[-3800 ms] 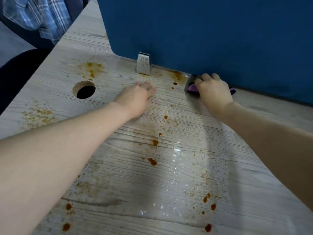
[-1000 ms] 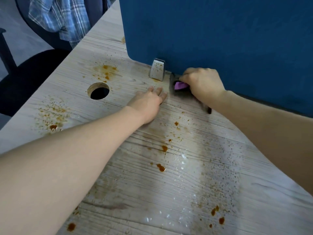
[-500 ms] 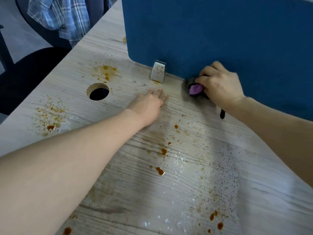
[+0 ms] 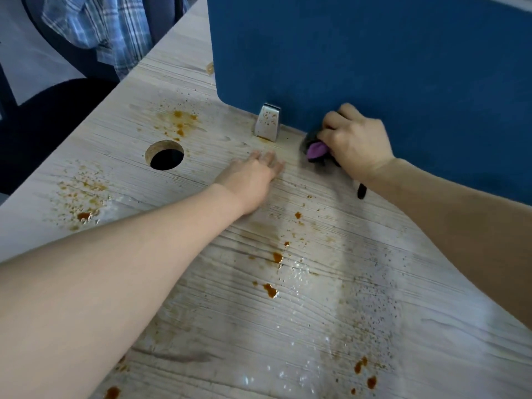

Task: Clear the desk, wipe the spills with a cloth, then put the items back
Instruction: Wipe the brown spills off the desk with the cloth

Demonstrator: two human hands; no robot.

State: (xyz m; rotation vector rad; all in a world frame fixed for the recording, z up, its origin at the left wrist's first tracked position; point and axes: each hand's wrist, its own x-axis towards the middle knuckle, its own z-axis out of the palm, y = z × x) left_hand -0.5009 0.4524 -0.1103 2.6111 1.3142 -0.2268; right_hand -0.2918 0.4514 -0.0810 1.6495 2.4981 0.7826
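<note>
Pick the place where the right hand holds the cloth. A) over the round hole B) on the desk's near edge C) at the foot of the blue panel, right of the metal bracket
C: the right hand grips the cloth against the panel, right of the bracket.

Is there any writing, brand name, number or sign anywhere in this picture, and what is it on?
None: no text can be read anywhere in this view.
The blue partition is plain.
The metal clip at its foot carries only brown specks, no marking.
The cloth gripped by the right hand shows no label.
The wooden desk bears only stains and water drops.
The plaid shirt shows only its pattern.
</note>
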